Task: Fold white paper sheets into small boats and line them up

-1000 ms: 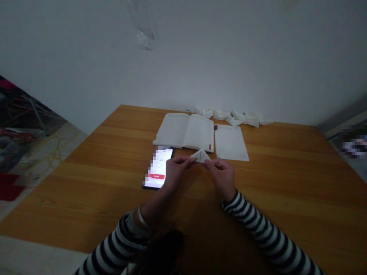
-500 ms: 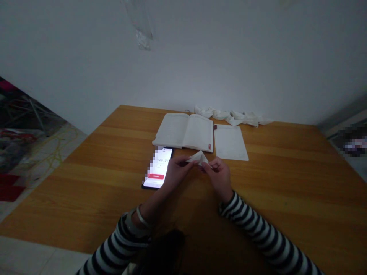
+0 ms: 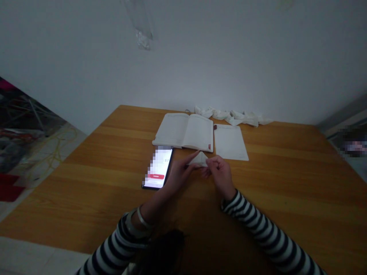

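A small folded piece of white paper [image 3: 200,159], roughly triangular, is held between my two hands above the wooden table. My left hand [image 3: 181,170] grips its left side, with the thumb along the lower edge and a finger along the upper slope. The fingertips of my right hand [image 3: 220,172] pinch its right corner. Just left of my left hand lies a phone [image 3: 157,170] with a lit screen and a red button. Beyond the hands an open notebook [image 3: 197,131] lies flat, and a loose lined sheet [image 3: 231,143] rests to its right.
Crumpled or folded white papers [image 3: 229,115] lie in a row along the table's back edge, against the wall [image 3: 200,57]. The wooden table [image 3: 286,179] stretches out to both sides. Clutter and red items [image 3: 11,187] are on the floor at left.
My left fingers have shifted from pinching the paper's corner to lying along its edges. My right hand has moved slightly right, and more of the paper's face shows.
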Motion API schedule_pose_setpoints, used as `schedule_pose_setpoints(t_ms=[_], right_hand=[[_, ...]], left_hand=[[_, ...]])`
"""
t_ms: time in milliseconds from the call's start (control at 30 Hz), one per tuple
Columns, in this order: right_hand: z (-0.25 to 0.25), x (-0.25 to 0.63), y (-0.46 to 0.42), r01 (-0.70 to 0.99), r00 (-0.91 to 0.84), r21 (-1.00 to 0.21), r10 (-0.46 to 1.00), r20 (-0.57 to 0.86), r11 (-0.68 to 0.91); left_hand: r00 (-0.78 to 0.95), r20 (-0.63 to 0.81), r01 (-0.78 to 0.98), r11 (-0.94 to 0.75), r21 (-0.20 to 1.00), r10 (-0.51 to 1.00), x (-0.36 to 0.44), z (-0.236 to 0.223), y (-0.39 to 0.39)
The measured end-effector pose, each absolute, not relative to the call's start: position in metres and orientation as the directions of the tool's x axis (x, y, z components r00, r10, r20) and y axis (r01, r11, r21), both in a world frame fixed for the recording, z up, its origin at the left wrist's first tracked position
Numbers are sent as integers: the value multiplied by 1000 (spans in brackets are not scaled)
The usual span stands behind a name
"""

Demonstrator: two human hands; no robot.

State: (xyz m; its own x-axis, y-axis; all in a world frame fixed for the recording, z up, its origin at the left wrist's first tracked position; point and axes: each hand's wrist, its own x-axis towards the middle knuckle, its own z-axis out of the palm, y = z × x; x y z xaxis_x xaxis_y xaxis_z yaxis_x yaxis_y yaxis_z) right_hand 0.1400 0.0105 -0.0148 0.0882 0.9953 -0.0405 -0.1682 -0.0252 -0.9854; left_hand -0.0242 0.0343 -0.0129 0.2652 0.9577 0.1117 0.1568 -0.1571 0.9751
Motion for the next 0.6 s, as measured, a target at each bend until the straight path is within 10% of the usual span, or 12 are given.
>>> schedule_pose_setpoints(t_ms=[600], right_hand=[[-25, 135, 10, -92, 38, -995, 998, -53, -49]], left_hand=[[208, -33, -150, 65, 986, 978, -15, -15, 30]])
